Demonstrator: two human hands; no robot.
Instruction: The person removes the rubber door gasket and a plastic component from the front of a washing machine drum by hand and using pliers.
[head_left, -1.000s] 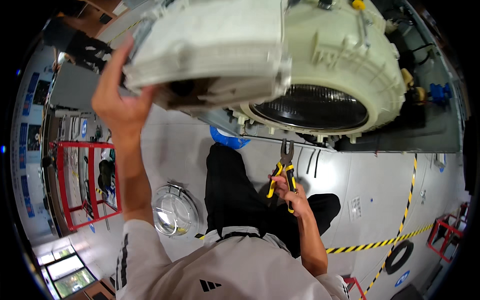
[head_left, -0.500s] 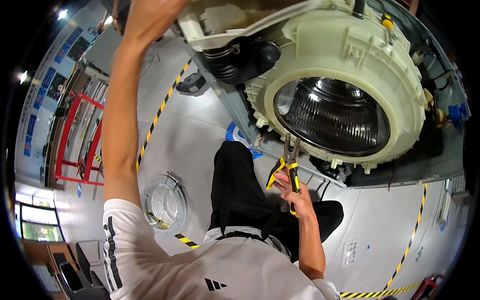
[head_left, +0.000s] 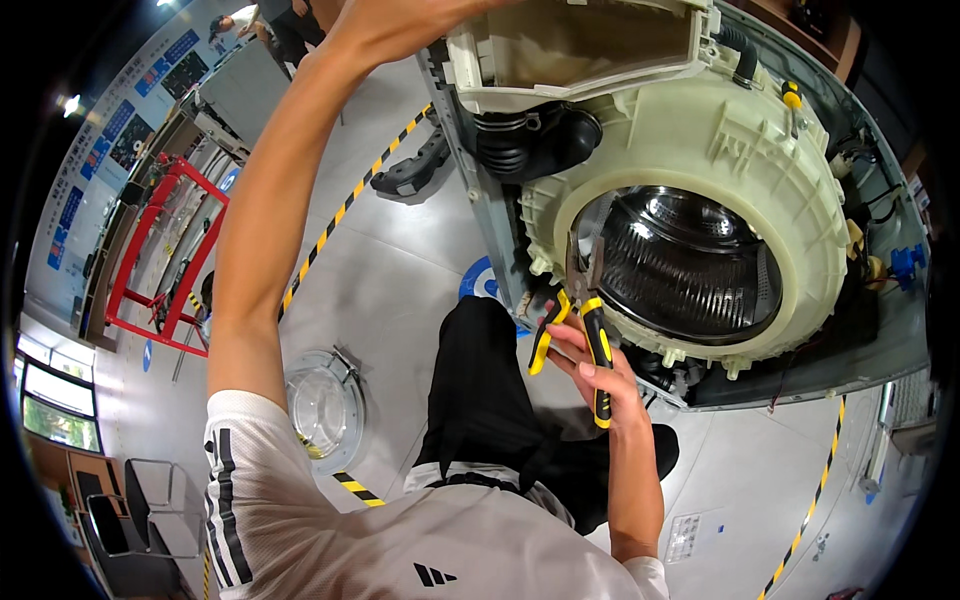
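My right hand [head_left: 608, 388] is closed around a pair of pliers [head_left: 600, 335] with yellow-and-black handles. Their jaws are spread apart and point up in front of the left rim of the washing machine's cream plastic tub [head_left: 690, 140]; whether they touch it I cannot tell. Inside the tub's round opening shows the shiny metal drum [head_left: 680, 260]. My left hand [head_left: 415, 22] reaches up to the top left of the machine, by the cream drawer housing [head_left: 575, 95]; its fingers are cut off by the frame edge. Below that housing sits a black ribbed hose [head_left: 535, 140].
A yellow-handled screwdriver [head_left: 792, 100] stands at the tub's upper right. On the floor lie the round glass door [head_left: 325, 408] and a dark part [head_left: 413, 168]. A red frame [head_left: 165, 260] stands at left, and a person [head_left: 262, 25] is in the far background.
My right hand has carried the pliers upward, closer to the tub's left rim. The view has shifted, so the machine appears lower. My left arm still reaches to the machine's top left.
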